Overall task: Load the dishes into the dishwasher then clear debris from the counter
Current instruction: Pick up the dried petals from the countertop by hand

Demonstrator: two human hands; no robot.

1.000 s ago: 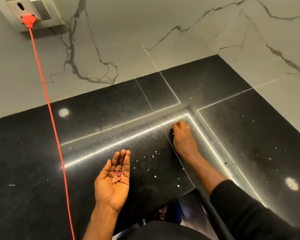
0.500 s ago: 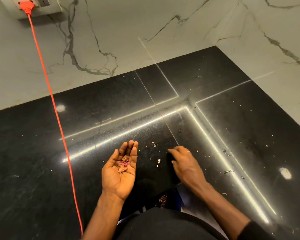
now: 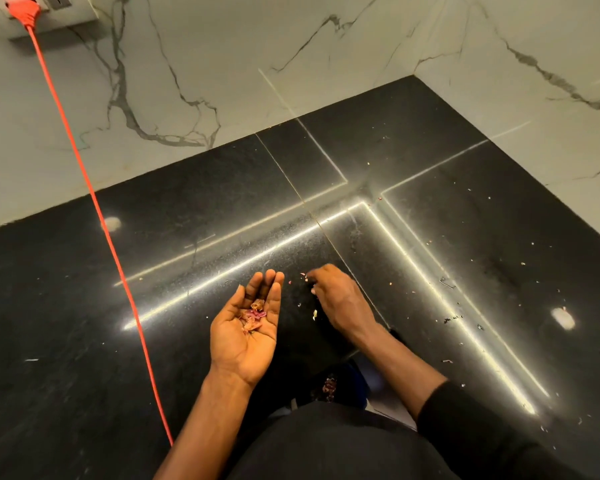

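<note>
pink-red scrap pile [image 3: 253,315] in upturned left hand [image 3: 243,336], centre | right hand [image 3: 340,303] just beside at 3 o'clock, on black polished stone counter [image 3: 66,306] | pale scattered crumbs [image 3: 451,318] on counter, farther toward 3 | orange cord [image 3: 95,202] crosses counter, 11 to 6 o'clock | veined marble wall [image 3: 222,46] behind, 12

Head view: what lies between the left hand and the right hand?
Only a few small crumbs on the black counter, in the head view.

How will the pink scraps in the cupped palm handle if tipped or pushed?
The pink scraps look thin and light, so probably slide off the left hand easily. Loose pieces likely scatter rather than roll.
</note>
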